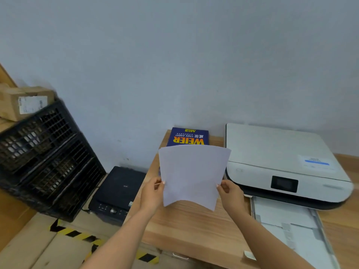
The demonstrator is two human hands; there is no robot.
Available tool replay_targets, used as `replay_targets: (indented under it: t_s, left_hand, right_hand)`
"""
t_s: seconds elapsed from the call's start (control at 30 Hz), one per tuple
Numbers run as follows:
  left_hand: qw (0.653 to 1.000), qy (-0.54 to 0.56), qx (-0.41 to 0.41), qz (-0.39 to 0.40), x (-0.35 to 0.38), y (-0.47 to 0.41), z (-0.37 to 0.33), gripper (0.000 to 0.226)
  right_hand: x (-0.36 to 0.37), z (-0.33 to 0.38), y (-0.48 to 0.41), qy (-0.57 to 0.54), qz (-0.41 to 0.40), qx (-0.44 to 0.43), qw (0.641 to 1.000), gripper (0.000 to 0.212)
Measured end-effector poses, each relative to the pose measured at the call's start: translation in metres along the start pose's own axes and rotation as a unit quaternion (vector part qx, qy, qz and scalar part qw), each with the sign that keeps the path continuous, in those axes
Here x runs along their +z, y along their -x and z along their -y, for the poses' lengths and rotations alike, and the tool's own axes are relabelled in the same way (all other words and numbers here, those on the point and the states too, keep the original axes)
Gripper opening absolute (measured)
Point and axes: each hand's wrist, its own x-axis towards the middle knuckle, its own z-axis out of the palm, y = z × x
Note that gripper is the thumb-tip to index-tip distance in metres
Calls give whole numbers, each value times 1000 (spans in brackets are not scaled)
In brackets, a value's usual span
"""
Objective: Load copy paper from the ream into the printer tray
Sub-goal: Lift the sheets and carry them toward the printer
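Head camera view: both bare hands hold a thin white stack of copy paper [191, 176] upright above a light wooden desk [194, 226]. Left hand [153, 193] and right hand [231, 193] have their fingers pinched on its side edges. Behind it lies a blue ream wrapper [188, 136]. To the right, a white flatbed printer [281, 164] has its pale tray [287, 224] pulled out.

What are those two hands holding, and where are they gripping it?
A stack of white paper, pinched at its side edges: left hand on the left edge, right hand on the right.
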Motion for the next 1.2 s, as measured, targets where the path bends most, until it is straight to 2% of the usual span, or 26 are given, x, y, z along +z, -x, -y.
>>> replay_targets:
  t_s: [0.17,0.3,0.4,0.57,0.73,1.03,1.2]
  left_hand:
    - [1000,-8,22,0,0,-8,-2,11]
    - [999,-13,38,8,-3,-21,-6,22]
    - [998,-38,35,35,-2,-31,2,12]
    - [996,-55,34,56,-2,-45,10,16]
    - [995,-38,56,71,-5,-52,5,9]
    - [996,-30,63,54,-6,-59,7,5]
    - [997,-8,62,40,-5,-56,-4,8]
  right_hand:
    - [-1,-3,-3,3,-2,-2,1000,17]
    - [-1,3,-8,6,-19,0,1000,13]
    - [4,1,-12,24,-10,17,1000,17]
    - [7,3,-12,12,-28,15,999,14]
    - [13,6,-14,32,-46,5,998,11]
    - [16,4,-15,29,-61,-12,998,6]
    - [8,8,-16,-12,-67,-14,998,8]
